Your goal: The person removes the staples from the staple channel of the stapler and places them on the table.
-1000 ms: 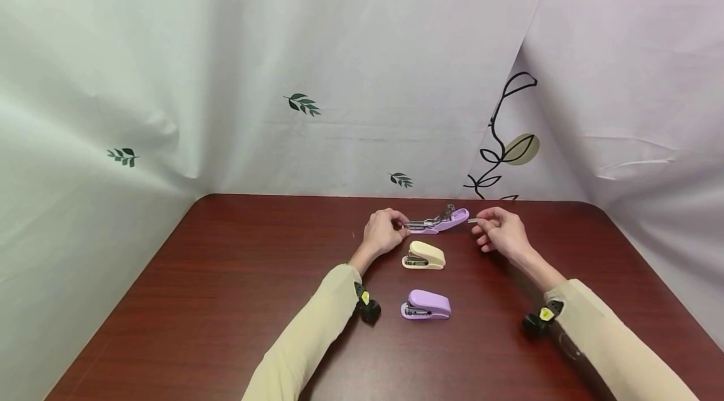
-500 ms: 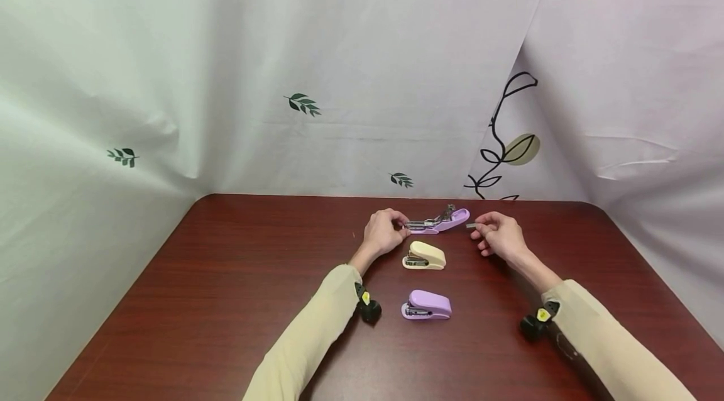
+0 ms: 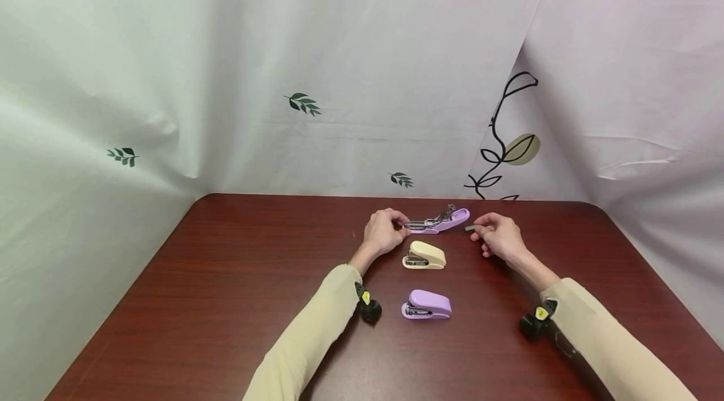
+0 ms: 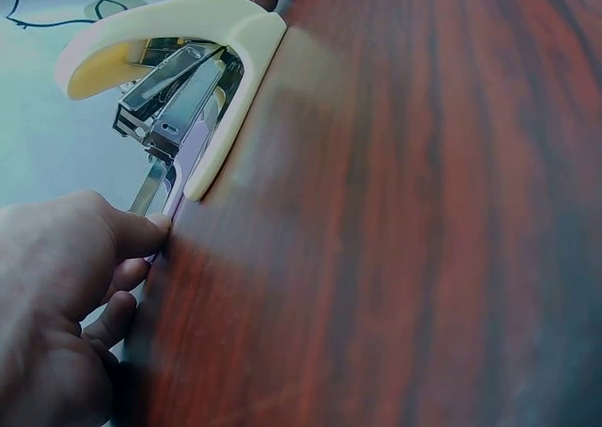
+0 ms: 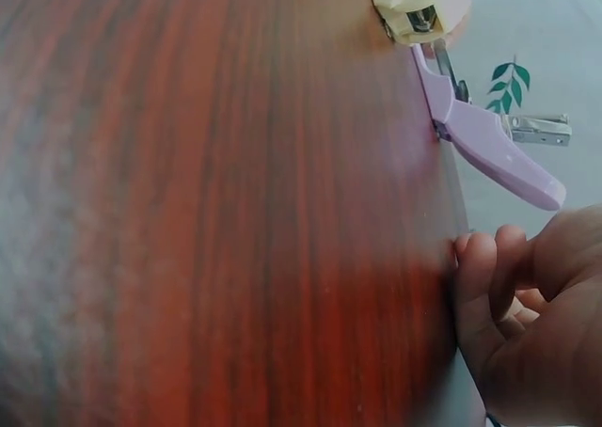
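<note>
At the table's far side lies a purple stapler [image 3: 452,220], its cover swung back to the right and its metal staple channel exposed. My left hand [image 3: 382,231] pinches its left end between thumb and fingers; in the left wrist view the thumb presses at the purple base [image 4: 190,154]. To the right of the cover, my right hand [image 3: 500,237] pinches a small grey strip of staples [image 3: 470,227] that points left, apart from the stapler. The right wrist view shows the tilted purple cover [image 5: 503,159] beyond the curled right fingers [image 5: 478,258]; the strip is hidden there.
Closer to me stands a cream stapler [image 3: 428,254], and nearer still a second purple stapler [image 3: 430,304], both with covers down. The brown wooden table [image 3: 254,300] ends at a pale cloth wall [image 3: 339,156] behind the hands.
My right hand has shifted slightly left and down, and the staple strip has moved a little toward me and tilted. My left hand and all the staplers have stayed in place.
</note>
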Available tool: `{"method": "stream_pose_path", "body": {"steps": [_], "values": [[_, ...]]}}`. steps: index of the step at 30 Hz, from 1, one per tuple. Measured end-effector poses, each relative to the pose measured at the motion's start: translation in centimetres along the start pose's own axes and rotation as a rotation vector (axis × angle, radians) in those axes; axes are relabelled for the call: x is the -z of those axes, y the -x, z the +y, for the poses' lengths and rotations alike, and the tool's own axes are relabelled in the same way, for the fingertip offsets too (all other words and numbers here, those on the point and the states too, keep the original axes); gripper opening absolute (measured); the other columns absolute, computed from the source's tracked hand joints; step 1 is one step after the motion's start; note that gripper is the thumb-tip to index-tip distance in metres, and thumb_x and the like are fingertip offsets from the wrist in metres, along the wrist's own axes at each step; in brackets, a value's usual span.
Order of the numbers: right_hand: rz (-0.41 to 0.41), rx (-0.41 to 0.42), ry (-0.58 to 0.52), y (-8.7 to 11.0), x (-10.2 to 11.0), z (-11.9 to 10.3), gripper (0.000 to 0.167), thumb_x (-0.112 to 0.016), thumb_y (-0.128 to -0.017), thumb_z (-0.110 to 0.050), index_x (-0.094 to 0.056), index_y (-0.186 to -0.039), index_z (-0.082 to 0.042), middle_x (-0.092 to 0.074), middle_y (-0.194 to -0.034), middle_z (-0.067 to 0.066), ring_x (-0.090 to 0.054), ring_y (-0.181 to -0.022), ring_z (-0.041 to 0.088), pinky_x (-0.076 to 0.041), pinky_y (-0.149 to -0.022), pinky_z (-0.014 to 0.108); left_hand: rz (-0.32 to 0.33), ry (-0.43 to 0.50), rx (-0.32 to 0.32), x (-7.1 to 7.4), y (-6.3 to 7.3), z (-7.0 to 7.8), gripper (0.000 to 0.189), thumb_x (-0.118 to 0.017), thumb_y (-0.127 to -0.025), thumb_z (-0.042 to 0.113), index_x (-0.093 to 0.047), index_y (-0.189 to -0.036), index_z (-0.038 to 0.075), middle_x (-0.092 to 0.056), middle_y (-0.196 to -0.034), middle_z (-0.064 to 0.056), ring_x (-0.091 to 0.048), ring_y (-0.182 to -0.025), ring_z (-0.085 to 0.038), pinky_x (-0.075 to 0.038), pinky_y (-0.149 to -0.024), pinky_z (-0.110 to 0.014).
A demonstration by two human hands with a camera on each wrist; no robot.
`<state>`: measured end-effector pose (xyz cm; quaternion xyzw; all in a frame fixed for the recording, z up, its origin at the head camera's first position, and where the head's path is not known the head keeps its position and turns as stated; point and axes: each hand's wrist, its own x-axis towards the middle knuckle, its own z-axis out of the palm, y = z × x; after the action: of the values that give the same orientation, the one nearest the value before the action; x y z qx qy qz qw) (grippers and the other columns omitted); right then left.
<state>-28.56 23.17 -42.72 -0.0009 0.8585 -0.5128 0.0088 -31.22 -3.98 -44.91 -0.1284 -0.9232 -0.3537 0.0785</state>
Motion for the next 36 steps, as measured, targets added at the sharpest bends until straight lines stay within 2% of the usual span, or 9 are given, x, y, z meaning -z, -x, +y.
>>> {"method": "stream_pose_path", "body": {"steps": [18,36], "values": [[-0.041,-0.030,0.101,-0.34,0.18,-0.34,0.014,-0.053,-0.099,0.000,-0.056,-0.110,0.008,-0.066,-0.071,0.007,-0.053,-0.047,0.012,-0.053,-0.047,0.031,-0.003,0.006,0.003,0.33,0.08,0.15,0.012,-0.081,-0.084,0.020,-0.077,-0.094,0.017,-0.065,-0.091,0.007,-0.060,-0.089,-0.014,-0.047,-0.076,-0.032],[-0.071,-0.044,0.094,-0.16,0.58,-0.73,0.015,-0.053,-0.097,0.003,-0.055,-0.109,0.010,-0.065,-0.070,0.008,-0.052,-0.049,0.011,-0.054,-0.049,0.031,-0.012,0.003,0.007,0.18,0.11,0.13,0.012,-0.080,-0.085,0.021,-0.077,-0.096,0.018,-0.065,-0.092,0.007,-0.060,-0.091,-0.015,-0.048,-0.077,-0.034]]}}
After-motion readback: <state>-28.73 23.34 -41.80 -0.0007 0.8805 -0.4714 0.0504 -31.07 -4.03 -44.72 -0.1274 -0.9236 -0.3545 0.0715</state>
